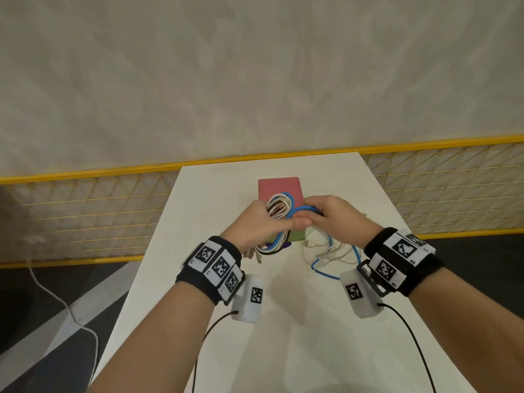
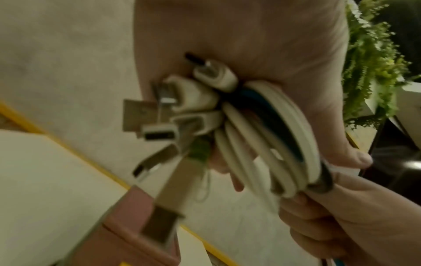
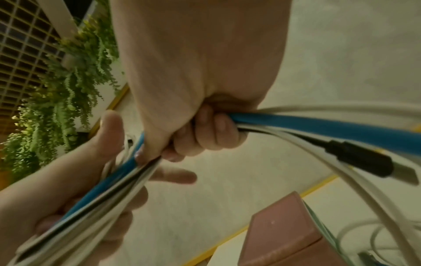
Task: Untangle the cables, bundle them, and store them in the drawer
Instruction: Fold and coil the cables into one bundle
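A bundle of white, blue and black cables (image 1: 279,207) is held in the air between both hands, just above a small drawer box with a pink top (image 1: 279,185). My left hand (image 1: 252,225) grips the looped part, and several USB plugs (image 2: 159,115) stick out of its fist. My right hand (image 1: 331,214) has its fingers (image 3: 209,133) curled round the blue cable (image 3: 318,127), white strands and a black lead ending in a black plug (image 3: 360,158). More loose white and blue cables (image 1: 331,255) lie on the table beside the box.
The white table (image 1: 283,336) is narrow, with a yellow mesh railing (image 1: 85,211) behind it. The box shows a green front (image 1: 297,235) below the cables. A white cord (image 1: 56,296) trails on the dark floor to the left. Hanging green plants (image 3: 63,93) are behind.
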